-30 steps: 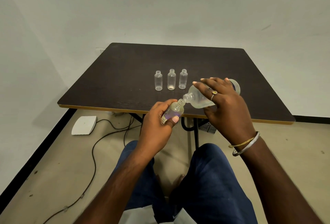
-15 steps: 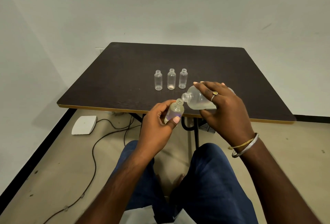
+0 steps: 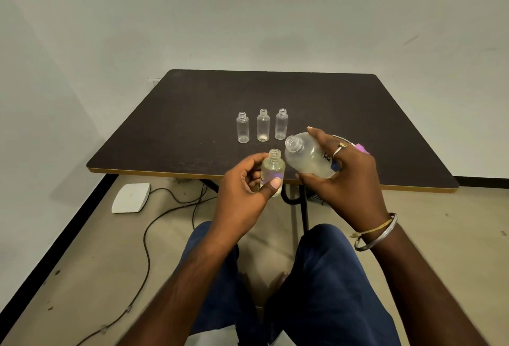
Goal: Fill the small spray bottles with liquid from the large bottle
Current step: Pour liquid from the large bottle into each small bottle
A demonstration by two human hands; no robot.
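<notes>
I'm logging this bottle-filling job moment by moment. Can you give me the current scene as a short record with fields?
left hand: grips a small bottle, roughly upright, uncapped
right hand: grips the large bottle, tilted, uncapped
mouths: close together but apart
pouring: no stream visible
table: holds a row of three small bottles, upright, uncapped
floor: white device left of the table
</notes>
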